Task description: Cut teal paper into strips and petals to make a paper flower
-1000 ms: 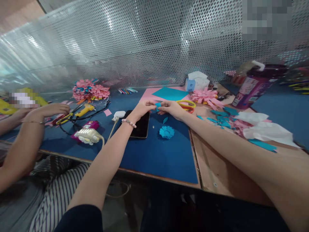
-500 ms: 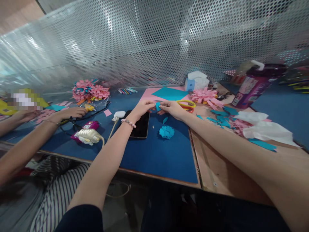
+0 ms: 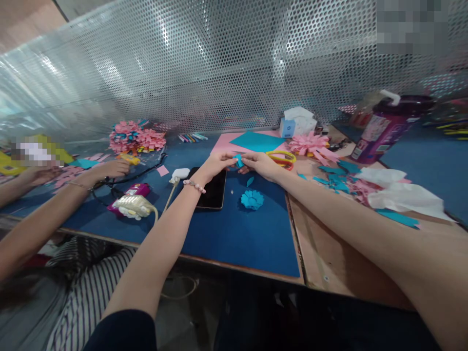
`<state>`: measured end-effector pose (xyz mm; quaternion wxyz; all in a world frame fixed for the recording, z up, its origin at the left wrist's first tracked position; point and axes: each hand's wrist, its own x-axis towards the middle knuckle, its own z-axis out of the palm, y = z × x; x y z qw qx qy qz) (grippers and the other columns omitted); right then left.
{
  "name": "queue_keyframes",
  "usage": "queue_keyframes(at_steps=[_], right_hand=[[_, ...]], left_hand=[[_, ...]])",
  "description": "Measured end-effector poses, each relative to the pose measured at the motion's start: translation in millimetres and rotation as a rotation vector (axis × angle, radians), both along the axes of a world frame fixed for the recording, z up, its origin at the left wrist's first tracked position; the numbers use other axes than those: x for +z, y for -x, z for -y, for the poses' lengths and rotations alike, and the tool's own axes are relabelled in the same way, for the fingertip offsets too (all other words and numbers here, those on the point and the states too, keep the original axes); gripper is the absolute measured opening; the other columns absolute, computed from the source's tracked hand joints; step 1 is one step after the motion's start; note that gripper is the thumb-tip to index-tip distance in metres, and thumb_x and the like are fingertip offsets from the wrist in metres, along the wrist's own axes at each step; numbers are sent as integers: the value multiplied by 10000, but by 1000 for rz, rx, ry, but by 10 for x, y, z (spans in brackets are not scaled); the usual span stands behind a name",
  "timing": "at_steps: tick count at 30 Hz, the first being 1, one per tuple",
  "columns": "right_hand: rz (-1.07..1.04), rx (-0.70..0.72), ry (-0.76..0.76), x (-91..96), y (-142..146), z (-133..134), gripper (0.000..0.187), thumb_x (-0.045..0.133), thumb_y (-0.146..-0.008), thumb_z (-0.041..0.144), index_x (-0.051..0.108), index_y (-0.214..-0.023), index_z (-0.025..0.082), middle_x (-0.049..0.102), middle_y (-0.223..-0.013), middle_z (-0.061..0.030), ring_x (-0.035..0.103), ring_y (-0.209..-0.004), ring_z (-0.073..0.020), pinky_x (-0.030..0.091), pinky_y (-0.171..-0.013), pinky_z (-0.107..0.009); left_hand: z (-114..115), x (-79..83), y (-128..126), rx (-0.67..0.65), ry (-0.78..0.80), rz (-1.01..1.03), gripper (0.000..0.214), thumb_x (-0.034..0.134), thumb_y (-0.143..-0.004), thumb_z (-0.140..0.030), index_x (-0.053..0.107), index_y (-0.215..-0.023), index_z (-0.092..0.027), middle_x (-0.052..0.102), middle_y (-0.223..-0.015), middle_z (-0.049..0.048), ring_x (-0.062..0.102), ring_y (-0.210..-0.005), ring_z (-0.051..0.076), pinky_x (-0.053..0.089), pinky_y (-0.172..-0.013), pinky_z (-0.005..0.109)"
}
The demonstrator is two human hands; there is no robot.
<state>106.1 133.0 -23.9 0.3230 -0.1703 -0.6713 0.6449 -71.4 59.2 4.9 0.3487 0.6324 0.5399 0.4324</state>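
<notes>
Between my two hands is a small folded piece of blue paper [image 3: 239,160], held above the blue tabletop [image 3: 241,239]. My left hand [image 3: 220,163], with a beaded bracelet at the wrist, pinches its left side. From the right, my right hand [image 3: 257,164] grips the other side with closed fingertips. Just below them lie a loose blue paper petal [image 3: 250,181] and a blue paper flower [image 3: 252,200]. A dark tablet or phone [image 3: 211,190] rests partly under my left wrist. Scissors with yellow and red handles [image 3: 283,159] sit behind my right wrist.
Pink and teal paper sheets [image 3: 258,141] lie at the back, beside a tissue box [image 3: 298,123]. Paper scraps [image 3: 336,180] and a purple tumbler [image 3: 391,129] are at right. A charger [image 3: 180,174] and a co-worker's hand [image 3: 113,169] are at left.
The blue paper turns slightly between my fingertips and looks more folded. At left, the co-worker's hand has drawn back a little from a yellow object.
</notes>
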Motion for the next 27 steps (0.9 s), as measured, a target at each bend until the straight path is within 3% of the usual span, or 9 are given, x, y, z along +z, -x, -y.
queue_keyframes(at_steps=[9, 17, 22, 27], right_hand=[[28, 50, -105, 14, -9, 15, 357, 750, -766, 258, 668, -1098, 156, 737, -885, -49, 695, -703, -127, 589, -650, -222], [9, 48, 31, 52, -22, 29, 129, 615, -839, 145, 640, -965, 136, 734, -845, -68, 697, -665, -148, 579, -628, -250], [-14, -3, 120, 74, -19, 58, 167, 476, -883, 76, 624, -954, 103, 727, -766, -77, 697, -616, -164, 577, -590, -265], [-20, -94, 145, 98, -28, 100, 160, 461, -921, 96, 621, -923, 102, 713, -710, -71, 695, -596, -167, 582, -572, -272]], left_hand=[[-13, -23, 17, -15, -19, 3, 336, 691, -781, -384, 687, -1005, -134, 697, -950, 96, 628, -835, 161, 456, -710, 279], [-19, -10, -4, 27, -17, 2, 295, 681, -767, -350, 691, -975, -142, 692, -973, 83, 604, -826, 157, 461, -703, 276], [-30, -21, -9, 44, -16, 8, 302, 684, -744, -344, 694, -978, -152, 692, -960, 66, 604, -833, 157, 466, -697, 270], [-43, -35, 13, 44, -18, 38, 308, 694, -734, -333, 694, -980, -148, 689, -940, 67, 598, -790, 141, 474, -694, 273]])
